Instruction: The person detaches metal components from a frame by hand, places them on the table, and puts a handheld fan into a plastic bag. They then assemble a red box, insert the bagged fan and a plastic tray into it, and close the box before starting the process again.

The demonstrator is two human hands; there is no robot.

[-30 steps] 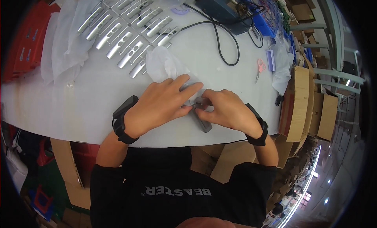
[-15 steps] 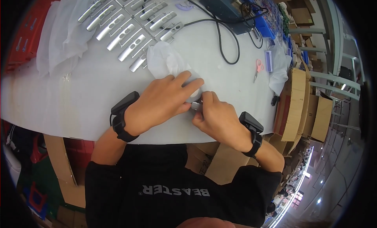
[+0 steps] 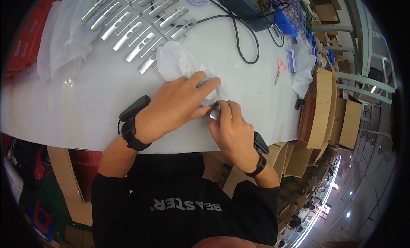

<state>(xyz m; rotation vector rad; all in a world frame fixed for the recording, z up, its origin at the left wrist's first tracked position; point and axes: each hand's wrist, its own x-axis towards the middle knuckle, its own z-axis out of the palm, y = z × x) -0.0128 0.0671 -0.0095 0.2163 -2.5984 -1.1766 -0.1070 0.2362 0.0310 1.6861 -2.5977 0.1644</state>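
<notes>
My left hand (image 3: 171,103) arches over a whitish object (image 3: 209,95) partly wrapped in translucent plastic, its fingers and thumb bent round it. Most of that object is hidden under the hand. Just to its right, my right hand (image 3: 232,130) pinches a small silver metal piece (image 3: 215,114) between thumb and fingers, close to the left thumb. Loose translucent plastic sheet (image 3: 179,62) spreads beyond the left fingers. Farther left lies a metal rack (image 3: 143,19) bearing rows of silver oblong parts (image 3: 140,47), each with oval openings.
Pink-handled scissors (image 3: 280,66) and a purple box (image 3: 291,60) lie at the right. A black cable (image 3: 237,38) loops from a dark machine (image 3: 243,8). A red bin (image 3: 26,38) stands far left; cardboard boxes (image 3: 318,107) line the table's right edge.
My right hand has turned, its wrist swinging left and down, and the silver piece has tilted with it. My left hand stays almost in place over the wrapped object.
</notes>
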